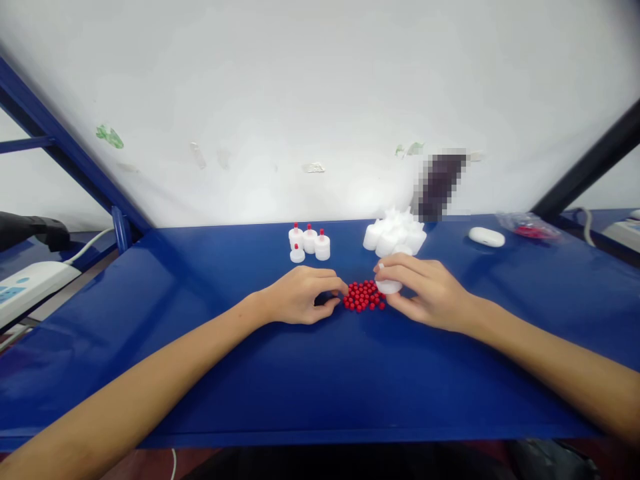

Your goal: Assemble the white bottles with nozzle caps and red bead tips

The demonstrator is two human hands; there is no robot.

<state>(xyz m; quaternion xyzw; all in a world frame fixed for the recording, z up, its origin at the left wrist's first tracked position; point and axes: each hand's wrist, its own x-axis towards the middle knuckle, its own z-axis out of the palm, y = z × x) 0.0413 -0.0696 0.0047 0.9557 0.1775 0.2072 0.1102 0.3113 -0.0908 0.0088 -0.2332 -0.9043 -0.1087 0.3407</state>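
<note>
A loose pile of small red caps (pixel 361 297) lies on the blue table between my hands. My left hand (pixel 306 295) is at the pile's left edge, its index finger and thumb apart and its index fingertip at the nearest caps; nothing shows between them. In my right hand (pixel 430 293) is a white nozzle cap (pixel 389 286), pinched between thumb and fingers at the pile's right side. Behind it stands a cluster of similar white nozzle caps (pixel 395 233). Further left, several white nozzle caps with red tips (pixel 309 241) stand grouped together.
A white oval case (pixel 487 237) rests at the back right, near a clear plastic bag (pixel 531 230) with red pieces. Blue frame posts (pixel 75 140) rise at both sides of the blue table (pixel 320 387). A white power strip (pixel 35 287) sits at the far left.
</note>
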